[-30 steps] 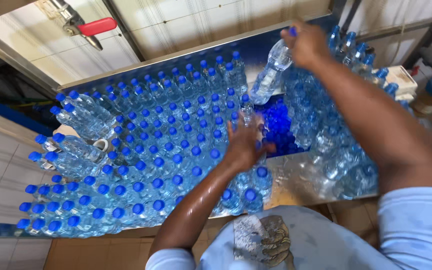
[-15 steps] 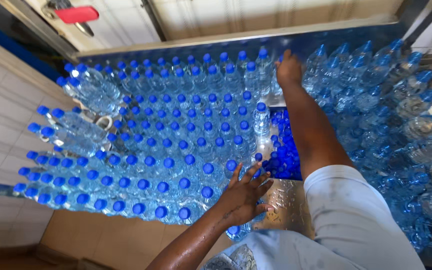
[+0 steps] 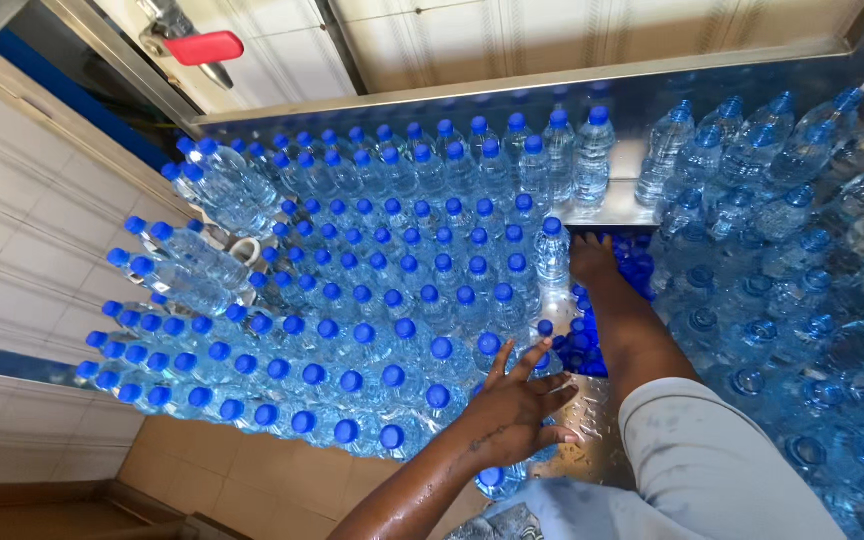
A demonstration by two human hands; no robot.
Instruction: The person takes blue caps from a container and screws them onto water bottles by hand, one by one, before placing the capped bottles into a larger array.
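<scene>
The left hand [image 3: 512,405] at 6 o'clock has its fingers spread over capped bottles [image 3: 352,330]. The right hand [image 3: 592,262] — lifted high with a bottle a second ago — is now down among the loose blue caps [image 3: 584,345] beside one upright bottle [image 3: 552,250] at 12 o'clock; I cannot tell its fingers.

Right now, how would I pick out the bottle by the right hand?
Start at the steel table packed with blue-capped water bottles. Between the upright block on the left and the jumbled heap on the right runs a gap of loose blue caps. The bottle stands alone at the block's edge, beside the right hand.
</scene>
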